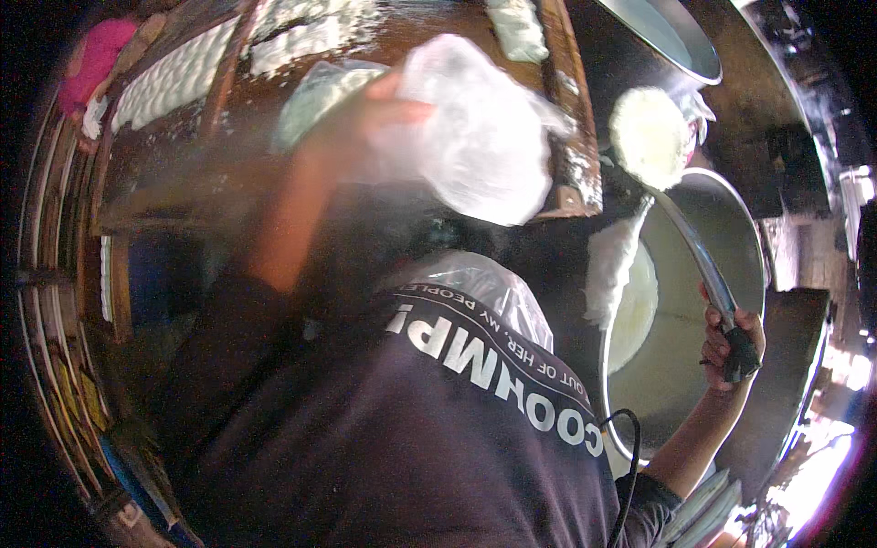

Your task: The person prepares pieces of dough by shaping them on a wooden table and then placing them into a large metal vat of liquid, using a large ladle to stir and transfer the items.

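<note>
My left hand [388, 110], smeared by motion, grips a white translucent plastic bag [489, 132] above the wooden table. What the bag contains is hard to make out. A greenish clear bag [315, 100] with white stuff in it lies behind that hand. On the right, my right hand [728, 347] is closed round the dark end of a long metal handle. It belongs to a ladle [690, 228], whose round head is covered with a white mass [650, 137]. The ladle is raised over the far rim of a large metal pot [756, 233], which holds a pale liquid [637, 306].
Rows of white lumps [174, 78] and white crumbs lie on the floury wooden table [164, 205], divided by raised slats. Another metal pot [699, 55] stands at the far right. A person in pink [105, 46] is at the far left. A black cable [632, 447] hangs beside my shirt.
</note>
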Motion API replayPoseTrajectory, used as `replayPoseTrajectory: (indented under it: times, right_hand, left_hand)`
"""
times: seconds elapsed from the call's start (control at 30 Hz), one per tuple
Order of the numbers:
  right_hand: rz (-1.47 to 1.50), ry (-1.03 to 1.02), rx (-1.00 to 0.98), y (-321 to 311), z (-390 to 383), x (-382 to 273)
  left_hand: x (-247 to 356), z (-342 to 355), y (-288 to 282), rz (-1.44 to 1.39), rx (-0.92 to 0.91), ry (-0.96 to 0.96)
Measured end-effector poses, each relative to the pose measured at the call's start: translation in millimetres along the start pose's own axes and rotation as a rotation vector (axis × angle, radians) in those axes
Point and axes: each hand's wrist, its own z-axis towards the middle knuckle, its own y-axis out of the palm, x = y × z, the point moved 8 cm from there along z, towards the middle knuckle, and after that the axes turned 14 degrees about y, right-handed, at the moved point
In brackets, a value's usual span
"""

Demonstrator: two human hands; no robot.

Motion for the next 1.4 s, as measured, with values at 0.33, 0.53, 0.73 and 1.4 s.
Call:
replayPoseTrajectory:
  times: [0.33,0.53,0.73,1.4]
  right_hand:
    - [-0.187,0.428,-0.484,277,94,70]
    - [-0.855,0.067,-0.326,343,109,88]
    - [-0.923,-0.015,-0.312,356,130,96]
    - [-0.076,-0.272,0.74,-278,110,92]
  left_hand:
    - [-47,-106,-293,0.04,0.139,-0.422]
    - [-29,-96,-274,0.237,0.011,-0.403]
    - [-31,-89,-295,0.266,0.061,-0.491]
    - [-163,10,205,-0.351,-0.566,-0.786]
